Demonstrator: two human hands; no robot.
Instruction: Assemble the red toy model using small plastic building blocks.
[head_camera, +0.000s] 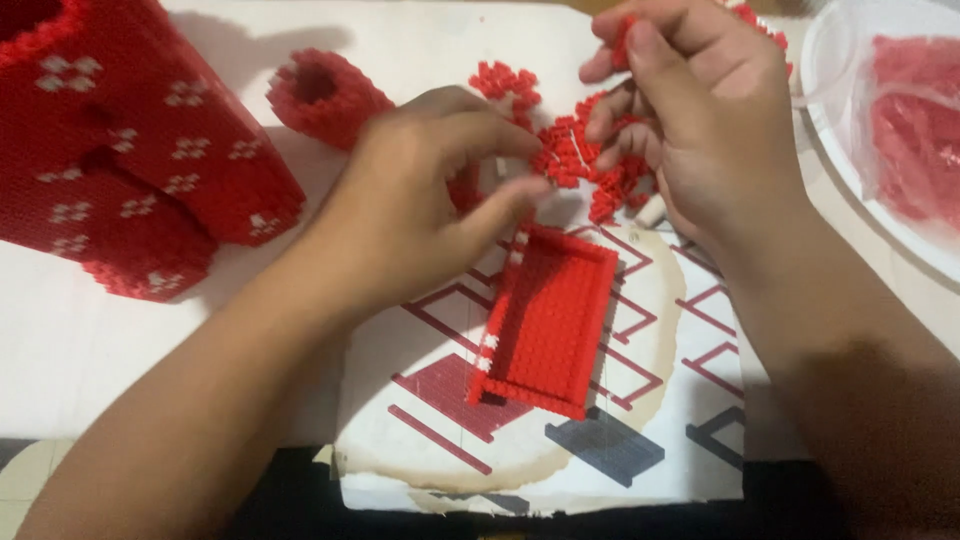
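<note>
- Left hand (420, 205): grip pinched together on the top edge of the red brick tray (548, 318), at the tray's 12 o'clock corner.
- Right hand (700, 120): grip clamped on a small red brick piece (622, 42), above the loose red bricks (580, 160).
- Tray lies mid-surface on a patterned sheet (660, 420); open room at its 6 o'clock.
- Big red brick block (130, 150) crowds 9 o'clock; red brick cylinder (325, 95) at 11.
- White plate (835, 130) with red bag at 2, near the surface edge.
</note>
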